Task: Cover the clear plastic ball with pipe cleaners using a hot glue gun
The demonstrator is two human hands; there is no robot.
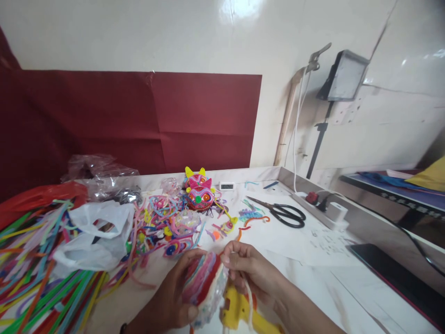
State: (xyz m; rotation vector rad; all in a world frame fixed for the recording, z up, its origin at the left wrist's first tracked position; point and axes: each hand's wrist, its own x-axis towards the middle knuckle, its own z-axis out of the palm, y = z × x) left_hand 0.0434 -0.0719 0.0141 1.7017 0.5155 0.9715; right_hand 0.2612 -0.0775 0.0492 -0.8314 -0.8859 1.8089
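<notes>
My left hand [168,294] is wrapped round a rounded craft piece [201,284] covered in rows of pink, red, blue and white pipe cleaner. Its thumb presses on the near side, and the fingers behind are partly hidden. At the piece's right edge, my right hand [255,271] pinches a white pipe cleaner [249,297], whose loose end hangs down below the fingers. Under the hands lies a yellow glue gun [236,310], partly covered by the right hand and the craft piece.
Loose pipe cleaners [38,273] and a white plastic bag [100,232] spread over the left side. A colourful cat-like figure [199,191] stands behind. Black-handled scissors [283,212], a power strip [318,211] and a dark phone-like slab [399,283] lie on the right.
</notes>
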